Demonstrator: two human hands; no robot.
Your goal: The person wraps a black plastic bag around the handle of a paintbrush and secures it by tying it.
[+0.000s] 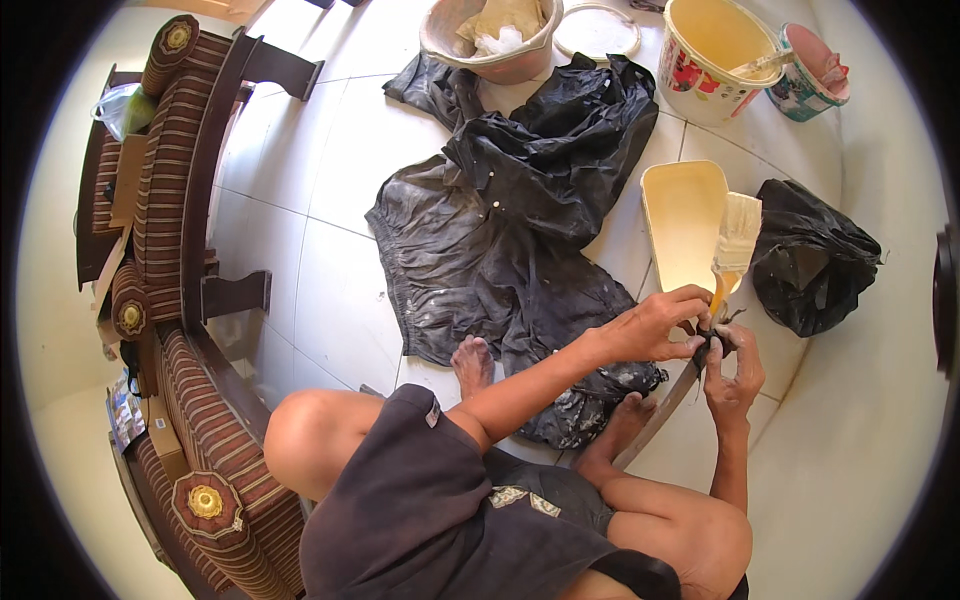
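Observation:
My left hand (655, 325) reaches across to the right, its fingertips pinching a black strip (706, 350). From the other side, my right hand (735, 372) pinches the same strip, which is wrapped where the handle of a paintbrush (735, 240) meets the top of a wooden stick (662, 418). The brush points up and away, its bristles coated in cream paint. The stick slants down towards my foot. Whether the strip is cloth or plastic, I cannot tell. Just beyond the hands lies a cream tray (683, 220), partly behind the brush.
Paint-spotted dark cloth and black plastic (540, 190) spread over the floor. A crumpled black bag (810, 260) sits by the right wall. Farther off stand a basin (490, 62), a cream bucket (700, 92) and a smaller pail (808, 85). A striped sofa (190, 220) lines the left.

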